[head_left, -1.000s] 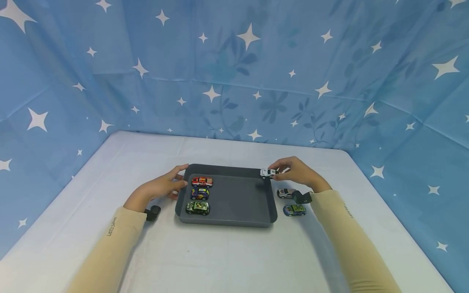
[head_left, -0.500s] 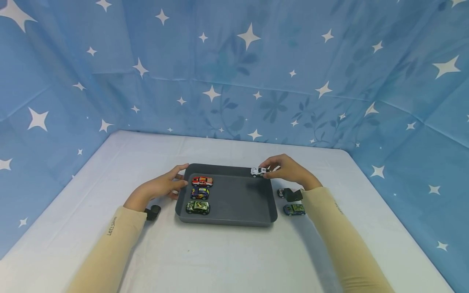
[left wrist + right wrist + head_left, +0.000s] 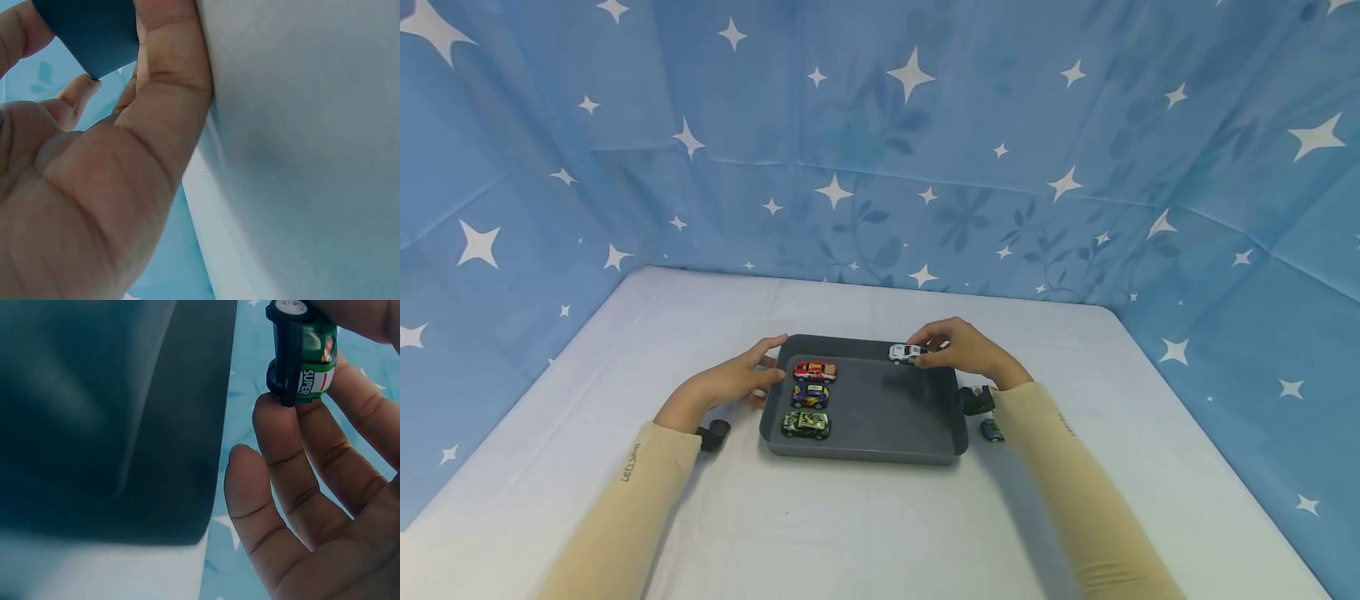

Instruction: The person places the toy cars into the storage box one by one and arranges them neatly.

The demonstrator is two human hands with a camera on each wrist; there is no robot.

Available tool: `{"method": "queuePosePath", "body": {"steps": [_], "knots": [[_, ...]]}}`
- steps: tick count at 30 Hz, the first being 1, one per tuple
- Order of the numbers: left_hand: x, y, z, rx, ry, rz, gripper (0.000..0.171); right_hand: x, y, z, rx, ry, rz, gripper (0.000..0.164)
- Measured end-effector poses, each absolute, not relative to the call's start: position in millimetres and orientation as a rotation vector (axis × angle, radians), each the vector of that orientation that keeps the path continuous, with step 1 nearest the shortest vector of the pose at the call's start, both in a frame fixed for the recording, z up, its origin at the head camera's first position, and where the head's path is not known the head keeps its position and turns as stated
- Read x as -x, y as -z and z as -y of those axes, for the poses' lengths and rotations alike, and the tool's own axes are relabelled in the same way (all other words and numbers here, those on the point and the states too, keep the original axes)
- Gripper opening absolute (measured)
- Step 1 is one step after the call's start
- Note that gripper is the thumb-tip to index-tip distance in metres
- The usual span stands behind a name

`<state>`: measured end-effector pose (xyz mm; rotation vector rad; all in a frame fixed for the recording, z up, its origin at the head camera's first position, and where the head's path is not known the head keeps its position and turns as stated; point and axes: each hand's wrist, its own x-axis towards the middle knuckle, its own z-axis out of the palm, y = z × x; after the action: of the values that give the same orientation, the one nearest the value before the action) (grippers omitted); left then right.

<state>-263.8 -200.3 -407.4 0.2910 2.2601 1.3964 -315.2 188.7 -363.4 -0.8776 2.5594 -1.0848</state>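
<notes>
Counter (image 3: 850, 533) bears a gray tray (image 3: 865, 456). The left hand (image 3: 730, 385) grips its left edge; the right hand (image 3: 964, 348) is above its far part. Inside at left stand a green car (image 3: 806, 426), a red car (image 3: 814, 372) and a blue car (image 3: 809, 396); the right hand pinches a white car (image 3: 901, 354).

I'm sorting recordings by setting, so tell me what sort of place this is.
Probably a staged tabletop set-up indoors, perhaps for filming: a blue star-patterned cloth hangs behind a white-covered table, on which a gray tray holds small toy cars.
</notes>
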Motion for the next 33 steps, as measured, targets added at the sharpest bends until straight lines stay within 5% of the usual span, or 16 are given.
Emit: {"method": "queuePosePath", "body": {"steps": [33], "knots": [[262, 407, 200, -0.295, -1.404, -2.263, 0.075, 309, 390, -129, 0.639, 1.100, -2.594, 0.026]]}}
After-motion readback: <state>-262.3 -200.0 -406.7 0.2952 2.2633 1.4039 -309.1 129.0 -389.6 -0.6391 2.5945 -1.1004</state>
